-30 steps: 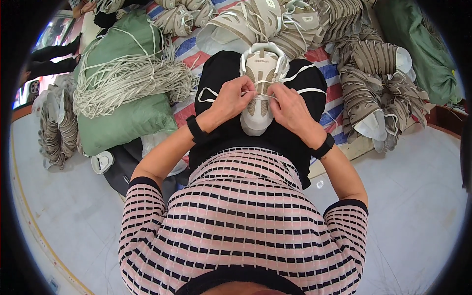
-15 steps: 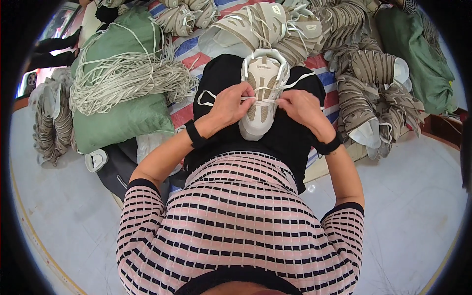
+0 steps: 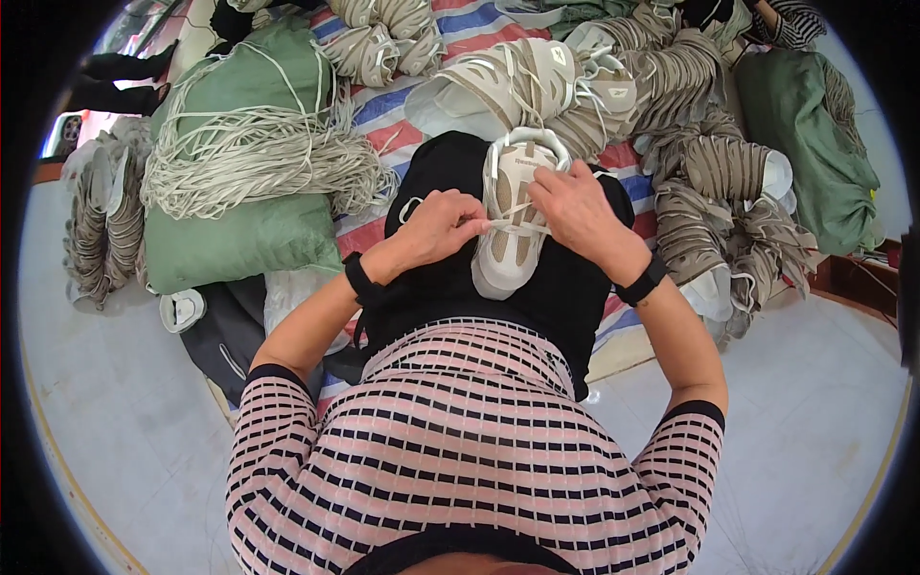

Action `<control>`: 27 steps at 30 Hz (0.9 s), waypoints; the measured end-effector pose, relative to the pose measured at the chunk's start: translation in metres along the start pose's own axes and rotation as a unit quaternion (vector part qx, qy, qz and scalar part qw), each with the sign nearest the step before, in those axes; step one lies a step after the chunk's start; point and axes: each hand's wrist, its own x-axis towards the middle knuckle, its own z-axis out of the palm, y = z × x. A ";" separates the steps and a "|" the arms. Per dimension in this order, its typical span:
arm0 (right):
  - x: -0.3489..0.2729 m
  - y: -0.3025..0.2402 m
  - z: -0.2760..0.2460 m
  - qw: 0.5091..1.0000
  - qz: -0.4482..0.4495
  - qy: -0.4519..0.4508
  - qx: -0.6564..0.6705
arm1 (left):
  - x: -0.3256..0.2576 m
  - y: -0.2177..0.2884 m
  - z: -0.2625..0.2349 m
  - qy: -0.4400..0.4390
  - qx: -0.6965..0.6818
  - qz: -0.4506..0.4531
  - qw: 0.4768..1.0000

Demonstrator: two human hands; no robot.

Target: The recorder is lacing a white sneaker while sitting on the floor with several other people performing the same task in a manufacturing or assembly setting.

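A white and beige sneaker (image 3: 498, 272) lies on my lap over black cloth, its toe toward me. A white shoelace (image 3: 517, 228) crosses the lower end of its tongue. At the sneaker's left edge, my left hand (image 3: 443, 226) pinches the shoelace between thumb and fingers. My right hand (image 3: 583, 216) is over the right eyelet row, with bent fingers closed on a strand of the lace against the tongue. That hand covers much of the sneaker's right side. A loop of lace hangs left of my left hand.
A bundle of pale laces (image 3: 254, 158) rests on a stuffed green sack (image 3: 240, 244) to the left. Stacked beige shoe uppers (image 3: 671, 86) lie ahead and to the right on a striped sheet (image 3: 369, 230). Another green sack (image 3: 810, 144) stands far right.
My right hand has moved up and inward from the sneaker's right side onto its tongue. My left hand has shifted slightly away from the tongue, still on the lace. The whole view has tilted a little.
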 end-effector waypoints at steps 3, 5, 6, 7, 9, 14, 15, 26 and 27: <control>0.003 0.024 -0.027 0.995 -0.004 -0.005 -0.099 | -0.001 0.005 -0.008 -0.023 0.069 0.066 0.995; 0.000 0.057 -0.047 0.984 0.016 0.019 -0.174 | -0.002 0.010 -0.014 -0.038 0.093 0.084 0.991; -0.004 0.079 -0.056 0.980 0.019 0.052 -0.192 | -0.002 0.011 -0.017 -0.038 0.087 0.104 0.990; -0.008 0.100 -0.066 0.976 0.034 0.065 -0.207 | -0.002 0.011 -0.018 -0.037 0.081 0.123 0.988; -0.021 0.140 -0.084 0.964 0.080 0.065 -0.245 | -0.003 0.007 -0.020 -0.042 0.062 0.117 0.990; -0.059 0.212 -0.118 0.929 0.203 0.015 -0.310 | -0.003 -0.003 -0.014 -0.040 0.027 0.082 0.995; -0.069 0.220 -0.126 0.910 0.265 -0.018 -0.318 | 0.000 -0.004 -0.010 -0.041 0.023 0.093 0.995; -0.102 0.261 -0.152 0.850 0.427 0.062 -0.301 | 0.022 -0.001 0.006 -0.022 -0.006 0.071 0.997; -0.089 0.244 -0.140 0.860 0.443 0.110 -0.228 | 0.024 0.000 0.005 -0.020 -0.004 0.029 0.999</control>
